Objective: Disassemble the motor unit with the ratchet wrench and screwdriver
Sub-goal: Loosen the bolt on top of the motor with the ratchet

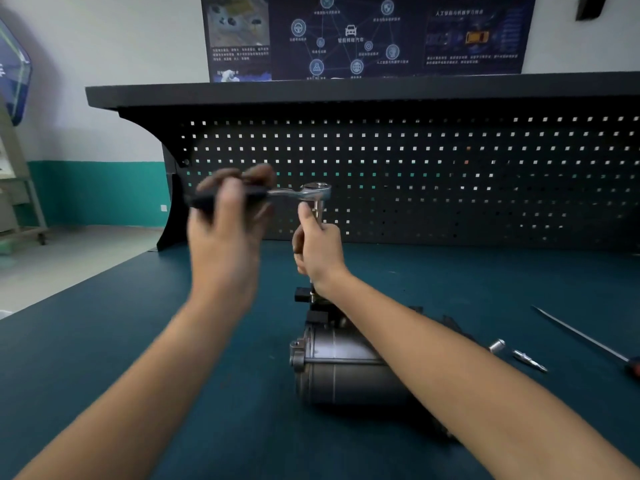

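So my left hand (225, 230) is wrapped round the black handle of the ratchet wrench (315, 192). It's pretty blurry, but the fingers are curled over the grip. The wrench sits level, head to the right, on top of an upright extension bar (317, 211). My right hand (318, 251) grips that bar, thumb pointing up along it. The hands are apart, one at each end of the wrench.

The bar runs down into the far end of the motor unit (336, 368), a grey cylinder lying on its side on the teal bench mat (104, 341), partly under my right forearm. Off to the right on the mat: a small socket (497, 345), a bit (530, 360) just beside it, and further right the screwdriver (588, 341). A black pegboard (415, 174) stands at the far edge, with a dark poster (363, 36) above it.
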Action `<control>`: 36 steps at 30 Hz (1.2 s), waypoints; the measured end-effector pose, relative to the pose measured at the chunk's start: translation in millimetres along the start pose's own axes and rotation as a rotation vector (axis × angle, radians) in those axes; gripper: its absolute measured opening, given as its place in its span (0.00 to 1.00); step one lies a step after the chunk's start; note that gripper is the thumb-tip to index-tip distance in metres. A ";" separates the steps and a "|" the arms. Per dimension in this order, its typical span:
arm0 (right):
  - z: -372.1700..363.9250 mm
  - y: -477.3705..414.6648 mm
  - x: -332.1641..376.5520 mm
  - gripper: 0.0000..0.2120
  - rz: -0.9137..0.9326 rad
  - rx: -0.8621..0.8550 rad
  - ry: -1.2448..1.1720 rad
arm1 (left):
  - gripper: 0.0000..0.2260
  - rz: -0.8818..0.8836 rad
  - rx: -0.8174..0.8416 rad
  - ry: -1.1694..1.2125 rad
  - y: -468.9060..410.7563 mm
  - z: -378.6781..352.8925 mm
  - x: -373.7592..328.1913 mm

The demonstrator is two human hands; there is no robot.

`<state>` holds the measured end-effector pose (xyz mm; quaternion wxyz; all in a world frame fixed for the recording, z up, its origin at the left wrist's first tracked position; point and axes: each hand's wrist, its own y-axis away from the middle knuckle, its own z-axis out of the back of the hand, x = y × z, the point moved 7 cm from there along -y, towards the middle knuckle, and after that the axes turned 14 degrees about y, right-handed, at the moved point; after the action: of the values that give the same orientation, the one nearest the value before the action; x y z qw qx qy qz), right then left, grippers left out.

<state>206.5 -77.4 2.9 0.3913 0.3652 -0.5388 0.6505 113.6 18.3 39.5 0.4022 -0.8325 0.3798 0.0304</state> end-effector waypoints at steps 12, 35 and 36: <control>-7.3 4.4 -11.9 0.19 0.051 0.522 0.722 | 0.17 0.408 -0.542 0.633 -81.4 30.1 64.9; -13.7 18.3 13.8 0.03 0.189 0.604 0.982 | 0.08 0.228 -0.335 0.854 -90.3 50.9 -45.5; -24.1 20.7 9.2 0.04 0.160 0.642 0.965 | 0.07 0.278 -0.332 0.844 -82.9 70.1 -49.6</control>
<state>182.6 -54.9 -1.1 0.4117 0.0862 -0.1014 0.9015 150.7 129.2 63.5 0.0663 -0.7666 0.6076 -0.1966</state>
